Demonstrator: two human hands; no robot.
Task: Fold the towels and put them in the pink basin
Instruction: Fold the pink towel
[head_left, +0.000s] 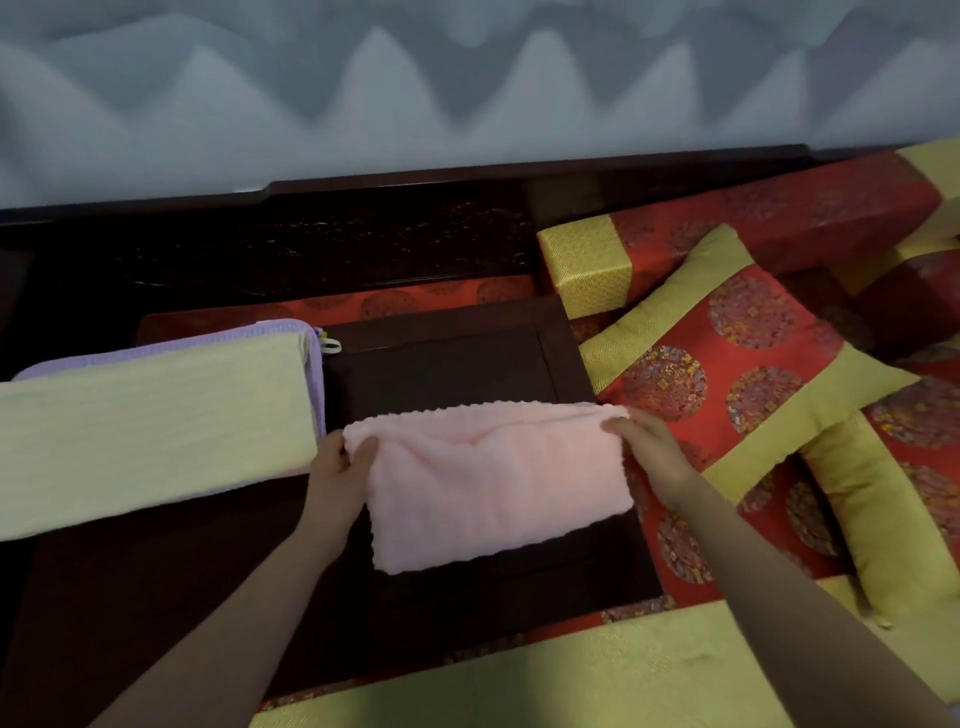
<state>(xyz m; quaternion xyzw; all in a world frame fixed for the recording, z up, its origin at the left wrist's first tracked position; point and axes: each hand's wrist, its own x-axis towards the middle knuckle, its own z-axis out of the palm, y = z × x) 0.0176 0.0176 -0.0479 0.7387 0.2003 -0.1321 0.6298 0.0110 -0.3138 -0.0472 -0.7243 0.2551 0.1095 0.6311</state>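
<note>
left hand (340, 467) + right hand (641, 434) pinch pink towel (493, 478) top corners | seemingly half-folded | yellow towel (150, 441) beside left, unfolded | basin unseen

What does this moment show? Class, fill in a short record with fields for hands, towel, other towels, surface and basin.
hands: left hand and right hand each pinch a top corner
towel: fluffy pink folded towel, held up
other towels: pale yellow towel lying on a lilac towel
surface: dark wooden table
basin: not in view
</note>
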